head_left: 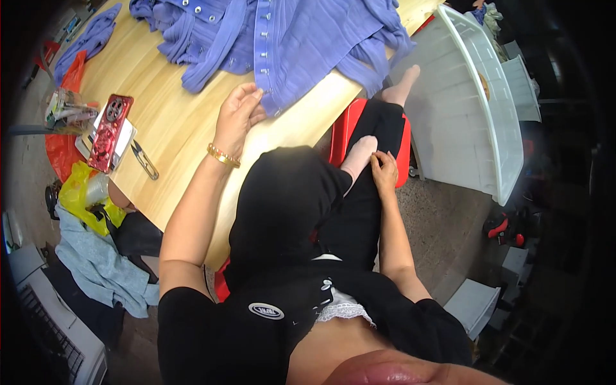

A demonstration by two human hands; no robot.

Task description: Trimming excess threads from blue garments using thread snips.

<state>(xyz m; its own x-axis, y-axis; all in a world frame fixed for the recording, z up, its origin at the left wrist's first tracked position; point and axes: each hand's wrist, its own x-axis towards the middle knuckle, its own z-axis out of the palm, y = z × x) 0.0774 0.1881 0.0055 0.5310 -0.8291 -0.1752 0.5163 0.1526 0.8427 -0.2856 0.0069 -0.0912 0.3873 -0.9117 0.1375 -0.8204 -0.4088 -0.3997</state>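
Purple garment (305, 51) cut off by top edge. Anything between fingertips of right hand (385, 172) too small to tell. Keyboard (54, 330), lower left, fades into dark rim.

I wore a black short-sleeved top (192, 337) with an oval badge (266, 311) on its chest, white lace (346, 312) at the neckline, black trousers (276, 205), pale pink socks (361, 156) and a gold-toned bracelet (223, 156) on my left wrist.

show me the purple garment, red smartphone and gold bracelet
Purple garment (305, 51): head view, fabric panel beside its fastener strip
Red smartphone (109, 138): head view, back below the cameras
Gold bracelet (223, 156): head view, middle of the band
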